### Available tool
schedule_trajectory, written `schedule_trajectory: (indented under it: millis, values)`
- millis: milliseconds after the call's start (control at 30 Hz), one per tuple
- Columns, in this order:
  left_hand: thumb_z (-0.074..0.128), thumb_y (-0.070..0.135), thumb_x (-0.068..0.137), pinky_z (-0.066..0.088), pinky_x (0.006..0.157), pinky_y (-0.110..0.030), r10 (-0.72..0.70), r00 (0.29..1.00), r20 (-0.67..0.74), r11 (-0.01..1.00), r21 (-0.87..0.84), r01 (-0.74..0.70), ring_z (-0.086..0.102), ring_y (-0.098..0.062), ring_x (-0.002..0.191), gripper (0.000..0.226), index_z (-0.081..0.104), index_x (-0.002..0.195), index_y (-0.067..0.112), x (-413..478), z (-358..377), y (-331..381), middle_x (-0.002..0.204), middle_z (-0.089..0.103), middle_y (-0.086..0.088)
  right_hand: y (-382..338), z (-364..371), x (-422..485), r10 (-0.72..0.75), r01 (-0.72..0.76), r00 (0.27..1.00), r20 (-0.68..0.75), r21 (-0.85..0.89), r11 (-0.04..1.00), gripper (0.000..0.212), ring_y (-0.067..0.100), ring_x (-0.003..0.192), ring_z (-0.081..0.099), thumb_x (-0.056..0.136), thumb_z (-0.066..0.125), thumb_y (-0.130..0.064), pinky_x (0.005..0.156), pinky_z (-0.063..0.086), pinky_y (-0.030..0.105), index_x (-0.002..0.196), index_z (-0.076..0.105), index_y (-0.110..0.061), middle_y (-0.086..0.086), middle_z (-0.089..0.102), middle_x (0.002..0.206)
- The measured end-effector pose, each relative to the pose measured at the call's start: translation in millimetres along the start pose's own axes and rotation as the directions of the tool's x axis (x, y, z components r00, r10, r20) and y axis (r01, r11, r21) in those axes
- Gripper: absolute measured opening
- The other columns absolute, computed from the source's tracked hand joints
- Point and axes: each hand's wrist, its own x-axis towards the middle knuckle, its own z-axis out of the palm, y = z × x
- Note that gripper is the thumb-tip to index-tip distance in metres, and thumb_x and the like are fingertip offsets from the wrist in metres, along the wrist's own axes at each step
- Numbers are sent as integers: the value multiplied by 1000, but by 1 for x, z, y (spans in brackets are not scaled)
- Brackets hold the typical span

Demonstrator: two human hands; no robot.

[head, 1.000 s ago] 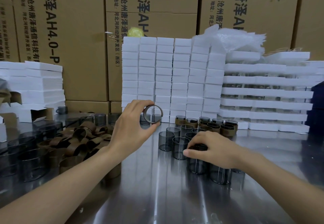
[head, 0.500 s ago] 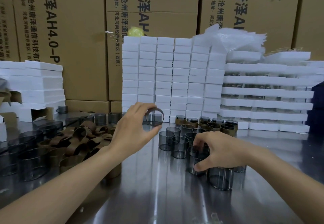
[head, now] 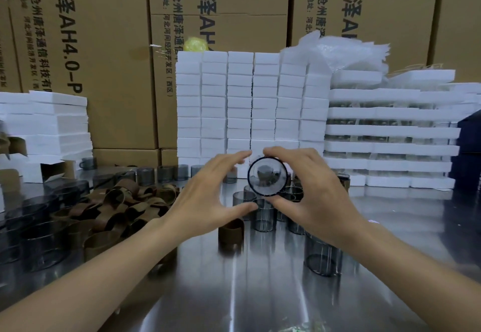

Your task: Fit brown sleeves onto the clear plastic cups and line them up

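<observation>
- Both hands have come up and met at centre vs 0.5 s ago: R hand (head: 315, 196) has left the cup cluster and now carries a clear cup (head: 267, 175). L hand (head: 205, 196) has shifted right to meet it, and the brown ring it pinched is gone from its fingers.
- Clear cup: held in the air on its side, mouth toward the camera. Smoky see-through wall, dark rim. Pinched betw R index on top and R thumb (head: 283, 205) underneath.
- L hand fingers (head: 229, 158) are spread and fairly straight. Index tip and thumb sit just beside the cup's left edge; can't tell if they touch it.
- One brown sleeve (head: 231, 231) stands upright on the table below L hand, blurred.
- Bare cups (head: 263, 214) are clustered right under the hands; a nearer one (head: 322, 259) stands by the R wrist.
- Sleeve pile (head: 125, 206) lies to the left, w/ dark cups (head: 39, 240) beyond it at far left.
- Table (head: 234, 292): brushed steel, shiny, streaked w/ reflections.
- Back edge is walled by foam blocks (head: 250, 102), foam trays (head: 390, 134) at right, and printed cartons (head: 91, 45) behind.
- Open steel shows betw the forearms, toward the camera.
</observation>
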Motion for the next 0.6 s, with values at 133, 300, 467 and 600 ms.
schedule_trajectory:
  millis: [133, 300, 467, 600]
  values:
    - [86, 39, 89, 49, 104, -25, 197, 961, -194, 980, 20, -197, 56, -10, 135, 71, 53, 152, 33, 3, 1, 10, 148, 56, 17, -5, 6, -3, -72, 70, 997, 25, 59, 996, 68, 12, 130, 59, 89, 82, -20, 109, 50, 33, 152, 58, -19, -6, 62, 147]
    - [87, 34, 89, 51, 105, -28, 237, 926, -295, 971, 79, -223, 59, -10, 132, 64, 62, 145, 19, 2, -4, 15, 141, 64, 9, -6, 15, -8, 43, -42, 999, 2, 211, 976, 82, -1, 114, 62, 93, 82, -9, 95, 56, 18, 162, 43, -28, -16, 51, 146]
    - [93, 30, 84, 54, 94, -30, 105, 911, -399, 994, 53, -92, 62, -13, 121, 67, 64, 143, 15, 3, -14, 20, 132, 67, 3, -11, 16, -8, 114, -117, 993, 28, 288, 951, 73, 7, 128, 63, 98, 77, -23, 103, 56, 20, 163, 44, -24, -10, 60, 141]
    - [97, 24, 80, 54, 91, -31, 64, 911, -407, 998, 41, -52, 63, -14, 117, 69, 66, 141, 11, 3, -15, 24, 129, 69, 0, -15, 14, -7, 99, -105, 994, 35, 261, 960, 72, 2, 136, 58, 99, 77, -25, 109, 49, 17, 163, 45, -21, -10, 60, 149]
